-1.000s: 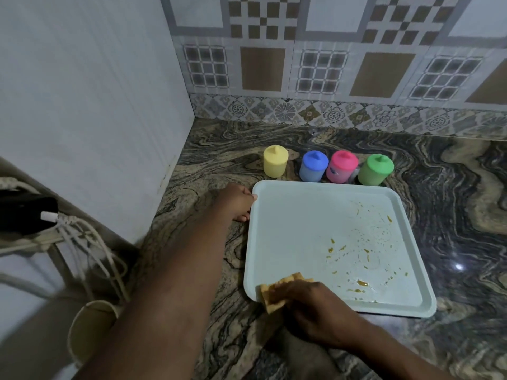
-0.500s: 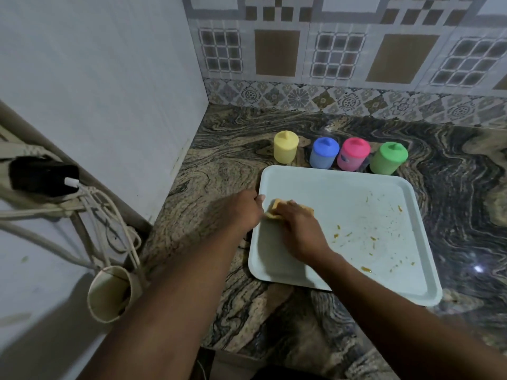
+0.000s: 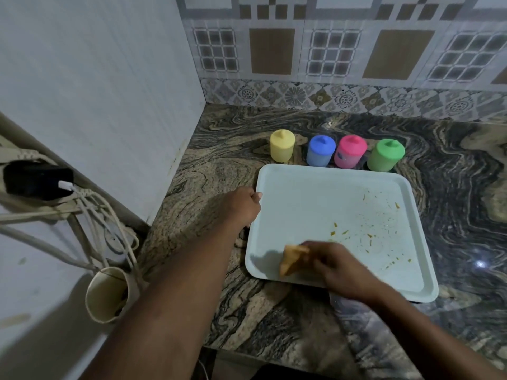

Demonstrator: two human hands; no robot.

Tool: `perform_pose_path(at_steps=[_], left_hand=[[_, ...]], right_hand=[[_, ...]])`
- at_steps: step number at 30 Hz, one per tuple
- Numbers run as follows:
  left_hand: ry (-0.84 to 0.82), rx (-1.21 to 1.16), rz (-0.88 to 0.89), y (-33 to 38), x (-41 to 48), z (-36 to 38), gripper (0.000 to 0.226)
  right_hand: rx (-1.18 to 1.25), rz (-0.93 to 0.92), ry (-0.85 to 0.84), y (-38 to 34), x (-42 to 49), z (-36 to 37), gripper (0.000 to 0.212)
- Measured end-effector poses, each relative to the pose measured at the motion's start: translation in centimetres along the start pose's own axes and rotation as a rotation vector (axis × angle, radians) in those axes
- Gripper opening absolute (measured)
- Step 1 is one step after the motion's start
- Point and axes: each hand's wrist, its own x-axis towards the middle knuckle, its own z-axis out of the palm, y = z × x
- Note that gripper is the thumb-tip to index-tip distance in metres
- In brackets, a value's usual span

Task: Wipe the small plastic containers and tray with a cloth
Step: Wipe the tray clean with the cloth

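L hand [image 3: 241,205]: knuckles up, fingers curled, thumb tip at tray [image 3: 307,204] left rim, gripping the edge.
L forearm: bare, runs from bottom-left up to the hand, nearly straight.
R hand [image 3: 340,267]: palm down, motion-blurred, fingers closed on cloth [image 3: 290,259], pressed at near-left part of tray.
R forearm: bare, enters from bottom-right corner, wrist bent slightly.

My view is dim and grainy. A small glare spot shines on the bench [image 3: 480,264]; the right hand [image 3: 338,267] is motion-blurred, perhaps its cloth [image 3: 291,258] too. Edges bend.
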Motion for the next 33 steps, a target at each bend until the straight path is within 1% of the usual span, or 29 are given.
perform_pose_path(at_steps=[2,3,5,6,7,9,10,12,14,16,18,20,24,27,30,31,33], left_hand=[[0.079,0.081,0.023,-0.1,-0.4,0.6,0.039],[0.146,0.106,0.049,-0.3,-0.7,1.2,0.034],[0.294,0.113,0.128,-0.5,-1.6,2.5,0.021],[0.349,0.142,0.204,-0.5,-2.1,3.1,0.021],[0.378,0.190,0.304,-0.4,-2.5,3.7,0.025],[0.331,0.282,0.506,-0.1,-2.8,4.7,0.037],[0.281,0.311,0.559,0.0,-2.9,5.0,0.041],[0.200,0.330,0.571,-0.2,-2.8,5.6,0.046],[0.182,0.275,0.549,-0.4,-2.7,5.8,0.046],[0.185,0.204,0.541,-0.3,-2.6,5.8,0.044],[0.190,0.180,0.528,-0.3,-2.5,5.9,0.044],[0.185,0.173,0.515,-0.3,-2.4,6.1,0.045],[0.173,0.145,0.506,-0.2,-2.3,6.1,0.047],[0.180,0.127,0.509,-0.2,-2.4,6.1,0.047],[0.184,0.103,0.511,-0.3,-2.4,6.2,0.046],[0.184,0.098,0.510,-0.4,-2.4,6.2,0.046],[0.183,0.093,0.509,-0.5,-2.4,6.2,0.047]], right_hand=[[0.261,0.147,0.229,0.2,0.7,-2.7,0.020],[0.331,0.193,0.337,0.6,1.3,-4.3,0.021],[0.269,0.195,0.491,2.0,3.2,-7.2,0.023],[0.186,0.184,0.548,2.8,4.4,-8.5,0.025],[0.073,0.183,0.587,3.4,5.5,-9.7,0.027],[-0.172,0.161,0.578,4.0,7.7,-11.0,0.033],[-0.270,0.141,0.542,4.1,8.6,-11.0,0.036],[-0.372,0.118,0.416,4.3,9.4,-9.7,0.041],[-0.426,0.132,0.299,4.9,9.0,-7.2,0.044],[-0.455,0.129,0.281,5.9,7.6,-4.7,0.051],[-0.447,0.064,0.291,6.3,5.2,-2.9,0.056],[-0.415,-0.018,0.272,6.7,2.2,-1.5,0.053],[-0.358,-0.088,0.218,6.5,-3.5,0.9,0.055],[-0.294,-0.071,0.190,5.8,-5.8,1.3,0.055],[-0.231,0.016,0.126,4.1,-5.4,-1.8,0.046],[-0.212,0.027,0.141,3.5,-4.5,-3.1,0.042],[-0.203,0.017,0.293,2.9,-1.5,-5.8,0.035]])
